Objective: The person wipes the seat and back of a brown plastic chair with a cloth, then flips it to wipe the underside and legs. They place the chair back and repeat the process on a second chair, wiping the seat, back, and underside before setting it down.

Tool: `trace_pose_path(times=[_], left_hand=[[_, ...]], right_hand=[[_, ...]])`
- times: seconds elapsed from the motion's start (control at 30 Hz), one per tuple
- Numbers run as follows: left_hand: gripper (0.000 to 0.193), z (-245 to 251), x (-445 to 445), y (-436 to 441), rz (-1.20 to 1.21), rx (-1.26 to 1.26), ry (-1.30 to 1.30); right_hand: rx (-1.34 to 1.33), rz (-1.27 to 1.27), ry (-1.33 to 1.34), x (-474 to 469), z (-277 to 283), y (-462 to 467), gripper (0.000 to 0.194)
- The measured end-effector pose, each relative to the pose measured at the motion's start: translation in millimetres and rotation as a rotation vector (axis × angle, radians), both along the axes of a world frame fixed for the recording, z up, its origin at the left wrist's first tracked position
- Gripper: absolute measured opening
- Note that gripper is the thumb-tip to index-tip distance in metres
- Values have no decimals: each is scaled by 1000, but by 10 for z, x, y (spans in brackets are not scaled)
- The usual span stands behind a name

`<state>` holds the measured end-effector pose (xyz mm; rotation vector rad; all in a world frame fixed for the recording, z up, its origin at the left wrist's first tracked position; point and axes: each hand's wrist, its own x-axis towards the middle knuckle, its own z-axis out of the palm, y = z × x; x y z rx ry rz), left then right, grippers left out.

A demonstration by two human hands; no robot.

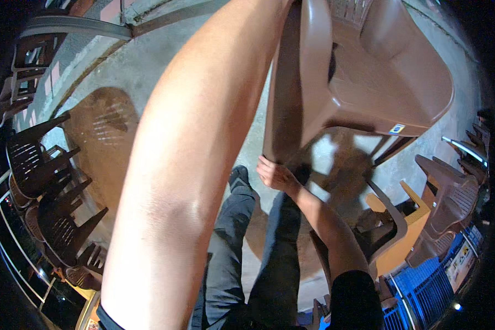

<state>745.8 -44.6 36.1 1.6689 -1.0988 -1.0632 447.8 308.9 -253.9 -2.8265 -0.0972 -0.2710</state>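
A brown plastic armchair (390,86) fills the upper right in front of me, its slatted backrest at the top edge. The front of its seat bears a small sticker (397,129). My right hand (277,175) has its fingers curled around the lower end of the near left chair leg (286,107). My left forearm (198,123) stretches up across the middle of the view, very close to the camera. Its wrist meets the top edge beside the chair's armrest (317,37), and the left hand itself is out of view.
Dark plastic chairs (29,161) line the left side near a metal railing (20,247). More brown chairs (453,198) stand at the right, with a yellow-orange piece of furniture (400,243) and a blue barred fence (420,288). The concrete floor (152,66) has a brown patch (103,136).
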Motion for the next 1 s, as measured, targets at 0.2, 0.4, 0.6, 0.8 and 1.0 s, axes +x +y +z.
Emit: trace_pose_path(times=[0.2,0.4,0.6,0.8,1.0], left_hand=[[31,83,-28,186,-17,18,-17],[34,44,-36,223,-33,11,-29],[37,33,-65,231,-49,1,-44],[40,44,-125,249,-37,20,-58],[43,83,-112,266,-35,38,-64]], right_hand=[[-459,-238,-80,497,1371,-1017,33],[-571,-394,-116,686,1088,-747,30],[-336,-158,232,374,124,20,22],[360,-276,211,21,607,217,17],[352,-945,-281,24,1655,-274,23]])
